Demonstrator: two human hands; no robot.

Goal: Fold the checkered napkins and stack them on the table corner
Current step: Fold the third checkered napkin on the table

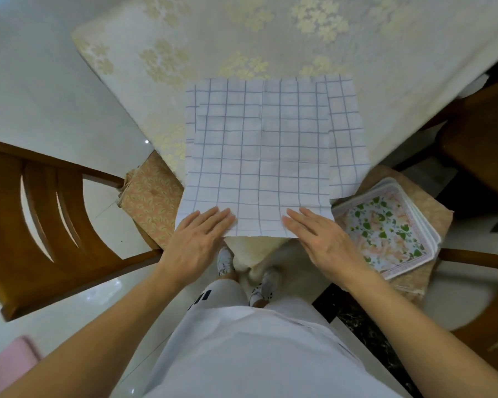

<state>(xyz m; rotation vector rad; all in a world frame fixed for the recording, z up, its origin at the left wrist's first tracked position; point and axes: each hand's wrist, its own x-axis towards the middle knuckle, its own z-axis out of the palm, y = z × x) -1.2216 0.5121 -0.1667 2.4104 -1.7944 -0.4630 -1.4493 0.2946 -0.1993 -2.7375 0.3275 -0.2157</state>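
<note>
I press my left hand [200, 234] and right hand [318, 235] flat, fingers straight, holding nothing, on the napkin [259, 156] at centre frame, smoothing it against the desk [213, 38] for folding.

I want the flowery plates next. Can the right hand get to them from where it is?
Probably yes. The right hand lies flat on the napkin, and the plates sit on the chair just beside it. Nothing shows between them.
</note>
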